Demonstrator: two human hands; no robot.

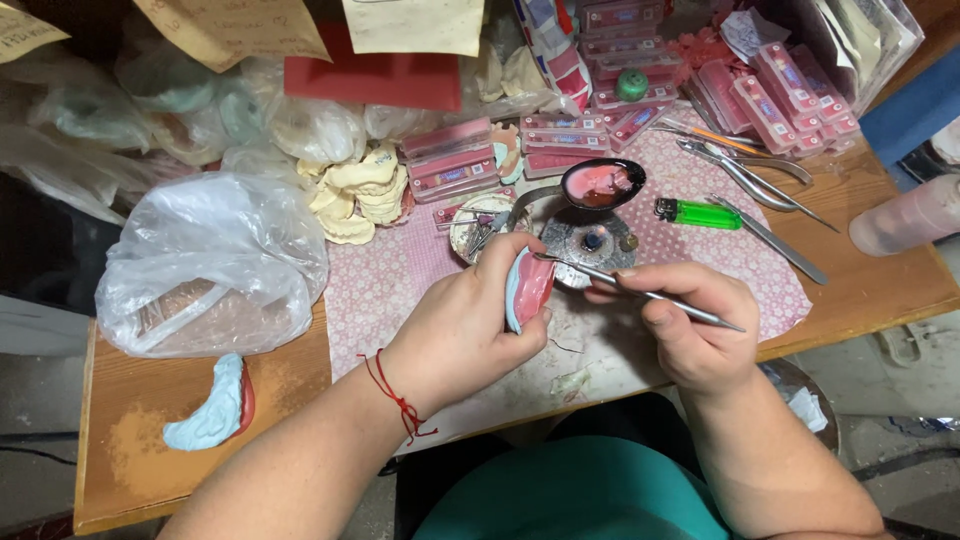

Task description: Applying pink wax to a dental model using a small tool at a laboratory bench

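Head view: left hand (470, 330) grips dental cast (527, 290); right hand (690, 325) pinches metal tool (640, 293) against it.

Lighter (698, 213) right of spoon (601, 184), bag (205, 262) left, pliers (742, 160) behind lighter

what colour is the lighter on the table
Bright green lighter with a red top, lying right of the burner; head view shows it.

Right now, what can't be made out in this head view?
- Blue-and-pink dental model: mostly hidden by the left hand.
- Metal instrument: its middle is covered by the right hand's fingers.
- Plastic bag: contents blurred by film.
- Pale bottle: cut off at the right edge.
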